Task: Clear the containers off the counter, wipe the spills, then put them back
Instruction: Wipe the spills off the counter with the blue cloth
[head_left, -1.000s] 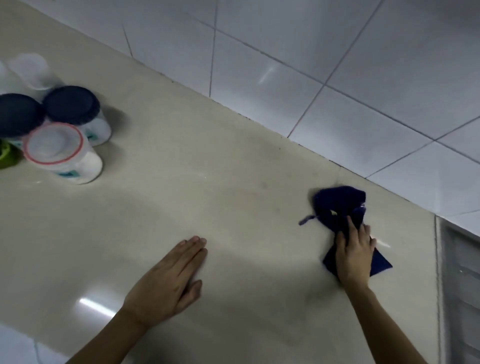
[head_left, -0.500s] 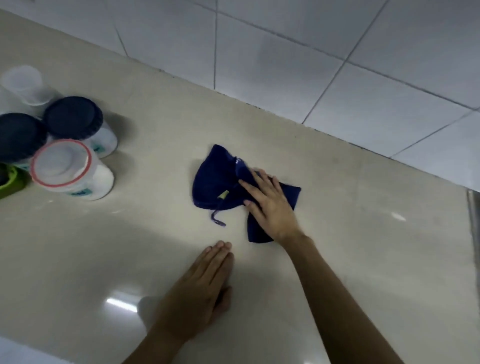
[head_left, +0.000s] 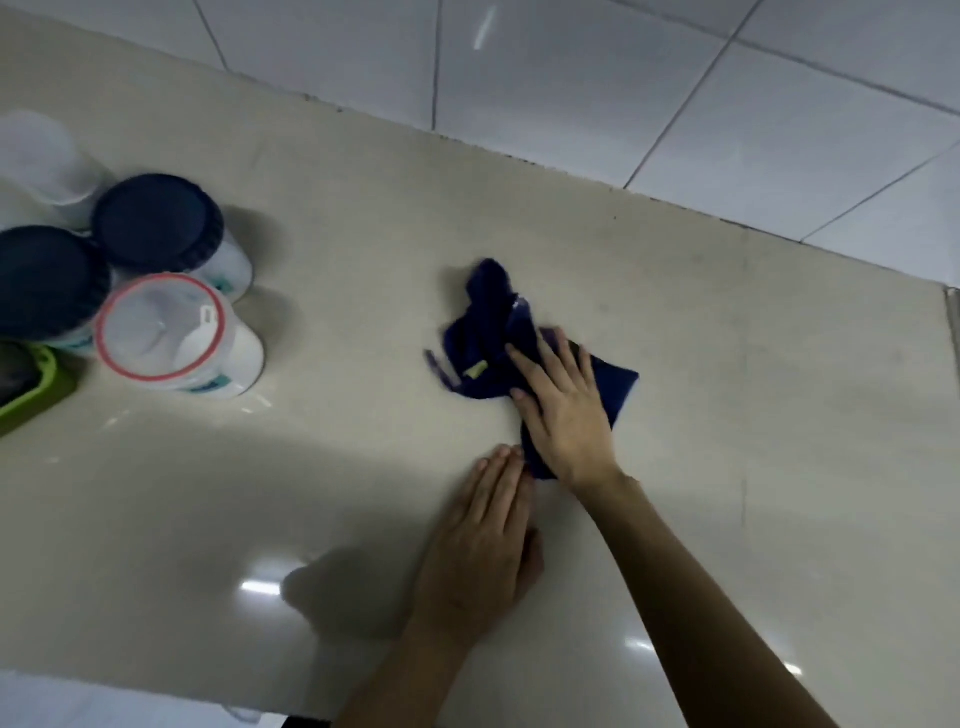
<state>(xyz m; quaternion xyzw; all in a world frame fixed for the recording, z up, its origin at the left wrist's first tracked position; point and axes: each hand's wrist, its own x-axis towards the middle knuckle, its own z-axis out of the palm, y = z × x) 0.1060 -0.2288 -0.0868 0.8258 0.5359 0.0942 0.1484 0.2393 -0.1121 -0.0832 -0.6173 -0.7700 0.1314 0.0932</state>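
Both hands are working low: the right hand (head_left: 563, 410) is pressing, palm flat and unclenched, the dark blue cloth (head_left: 488, 332) back rightward across mid-worktop (head_left: 363, 244), while the left hand (head_left: 480, 545), released, is bracing beside it, containers (head_left: 156, 291) remaining clustered far left.

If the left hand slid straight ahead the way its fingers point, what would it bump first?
Probably the blue cloth: the left hand points at the edge pinned under the right hand, fingertips nearly touching it.
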